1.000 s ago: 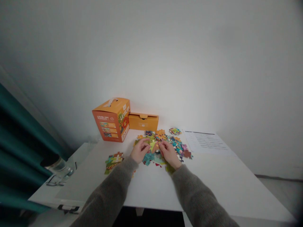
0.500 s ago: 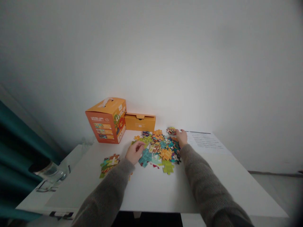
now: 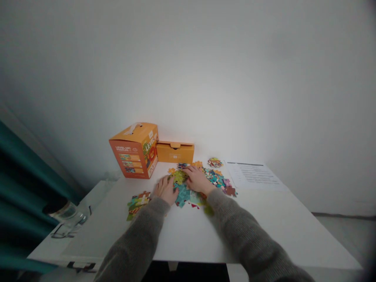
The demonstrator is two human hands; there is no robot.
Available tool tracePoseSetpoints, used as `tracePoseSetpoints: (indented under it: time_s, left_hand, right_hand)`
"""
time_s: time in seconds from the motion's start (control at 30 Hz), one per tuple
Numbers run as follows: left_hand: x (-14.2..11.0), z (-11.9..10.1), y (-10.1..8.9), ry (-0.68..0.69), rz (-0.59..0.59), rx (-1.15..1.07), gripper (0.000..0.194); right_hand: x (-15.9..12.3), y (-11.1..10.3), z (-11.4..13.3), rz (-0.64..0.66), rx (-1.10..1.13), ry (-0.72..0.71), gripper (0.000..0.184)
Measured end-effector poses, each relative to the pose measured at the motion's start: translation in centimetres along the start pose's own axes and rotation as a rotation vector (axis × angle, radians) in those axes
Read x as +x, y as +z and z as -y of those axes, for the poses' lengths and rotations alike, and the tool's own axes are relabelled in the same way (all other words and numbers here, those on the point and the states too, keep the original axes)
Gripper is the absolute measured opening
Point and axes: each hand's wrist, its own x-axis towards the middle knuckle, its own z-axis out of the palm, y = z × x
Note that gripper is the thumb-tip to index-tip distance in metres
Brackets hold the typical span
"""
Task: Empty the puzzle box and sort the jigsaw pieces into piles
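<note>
A spread of jigsaw puzzle pieces (image 3: 216,177) in many colours lies mid-table. At its left edge my left hand (image 3: 166,190) rests low with its fingers apart, beside yellow-green pieces (image 3: 179,177). My right hand (image 3: 200,181) reaches over the middle of the spread, fingers stretched out onto those same pieces, and covers part of the heap. Teal pieces (image 3: 182,194) show between the two hands. No piece is visibly gripped in either hand. Left of my left forearm lies a separate patch of pieces (image 3: 137,203) in green, brown and orange.
An orange puzzle box (image 3: 132,154) stands at the back left, beside a low yellow-orange box (image 3: 175,152) near the wall. A small round pile of pieces (image 3: 215,162) lies behind the spread. Printed paper (image 3: 255,175) is at right; a glass jar (image 3: 69,211) and eyeglasses (image 3: 60,234) at left.
My right hand went out to the spread's far right side by the small round pile, then came back left over the yellow-green pieces. My left hand opened its fingers beside them.
</note>
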Motion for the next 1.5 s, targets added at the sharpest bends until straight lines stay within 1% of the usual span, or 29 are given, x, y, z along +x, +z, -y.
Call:
tracePoseSetpoints:
  time_s: [0.1, 0.2, 0.37, 0.43, 0.5, 0.53, 0.57, 0.67, 0.7, 0.73, 0.8, 0.87, 0.93, 1.0, 1.07, 1.1, 1.13, 1.2, 1.23, 1.27, 1.3, 1.37, 1.43, 1.5]
  left_hand:
    - [0.2, 0.1, 0.0, -0.001, 0.017, -0.003, 0.051]
    - [0.4, 0.2, -0.2, 0.005, 0.019, -0.025, 0.047]
    - [0.3, 0.3, -0.2, -0.013, 0.024, -0.046, 0.038]
    - [0.3, 0.3, -0.3, -0.028, 0.027, -0.024, 0.035]
    - [0.2, 0.3, -0.6, -0.034, 0.036, -0.013, 0.031]
    - [0.3, 0.3, -0.7, -0.036, 0.044, -0.015, 0.03]
    - [0.3, 0.2, -0.9, -0.039, 0.056, -0.021, 0.03]
    - [0.4, 0.2, -1.4, -0.057, 0.078, -0.05, 0.031]
    - [0.4, 0.2, -1.4, -0.059, 0.077, -0.058, 0.031]
    - [0.4, 0.2, -1.4, -0.058, 0.073, -0.06, 0.032]
    - [0.3, 0.4, -1.3, -0.048, 0.062, -0.052, 0.034]
    - [0.2, 0.5, -1.1, -0.034, 0.052, -0.044, 0.034]
    - [0.2, 0.6, -1.0, -0.019, 0.007, -0.068, 0.031]
    - [0.3, 0.5, -1.0, 0.008, -0.079, -0.163, 0.027]
    - [0.4, 0.1, -1.3, 0.09, -0.139, -0.363, 0.025]
    - [0.4, -0.1, -1.4, 0.155, -0.132, -0.485, 0.026]
    - [0.4, -0.4, -1.6, 0.226, -0.096, -0.605, 0.026]
    - [0.3, -1.0, -1.8, 0.334, 0.013, -0.784, 0.019]
    - [0.2, -1.3, -1.8, 0.348, 0.066, -0.843, 0.015]
    - [0.1, -1.5, -1.8, 0.334, 0.108, -0.893, 0.017]
    - [0.0, -1.7, -1.7, 0.298, 0.141, -0.942, 0.023]
    - [-0.1, -2.0, -1.4, 0.197, 0.181, -1.048, 0.034]
    - [-0.2, -2.2, -1.2, 0.127, 0.24, -1.143, 0.039]
    - [-0.3, -2.3, -1.2, 0.116, 0.327, -1.199, 0.044]
  right_hand:
    - [0.2, 1.0, 1.9, 0.069, -0.006, -0.062, 0.057]
    - [0.0, 1.2, 2.6, 0.077, -0.01, -0.056, 0.051]
    - [-1.2, -0.4, 3.0, 0.048, 0.0, -0.058, 0.041]
    - [-2.1, -1.1, 3.4, 0.034, -0.012, -0.024, 0.031]
    - [-3.1, -1.4, 4.1, 0.057, -0.032, -0.009, 0.024]
    - [-3.7, -1.5, 4.5, 0.072, -0.042, -0.009, 0.025]
    - [-4.2, -1.5, 5.0, 0.082, -0.049, -0.011, 0.03]
    - [-5.4, -1.3, 6.2, 0.074, -0.065, -0.015, 0.053]
    - [-5.7, -1.1, 6.5, 0.068, -0.069, -0.015, 0.058]
    - [-5.8, -1.0, 6.8, 0.067, -0.071, -0.014, 0.059]
    - [-5.9, -0.8, 6.9, 0.078, -0.068, -0.01, 0.055]
    - [-5.9, -0.6, 6.7, 0.085, -0.042, 0.0, 0.053]
    - [-5.8, -0.5, 6.1, 0.078, 0.013, 0.0, 0.057]
    - [-5.8, -0.5, 5.4, 0.025, 0.104, 0.015, 0.06]
    - [-5.8, -0.8, 4.7, -0.06, 0.274, 0.057, 0.056]
    - [-5.9, -1.0, 4.4, -0.102, 0.406, 0.096, 0.05]
    - [-6.0, -1.2, 4.1, -0.126, 0.569, 0.143, 0.044]
    - [-6.1, -1.7, 3.9, -0.121, 0.95, 0.236, 0.032]
    - [-6.2, -1.8, 3.8, -0.103, 1.135, 0.278, 0.03]
    - [-6.2, -2.0, 3.9, -0.078, 1.296, 0.314, 0.033]
    - [-6.2, -2.0, 4.0, -0.053, 1.422, 0.342, 0.037]
    - [-6.1, -1.9, 4.2, -0.045, 1.558, 0.379, 0.042]
    - [-5.9, -1.5, 4.2, -0.105, 1.555, 0.399, 0.039]
    - [-5.8, -1.1, 4.0, -0.22, 1.486, 0.424, 0.035]
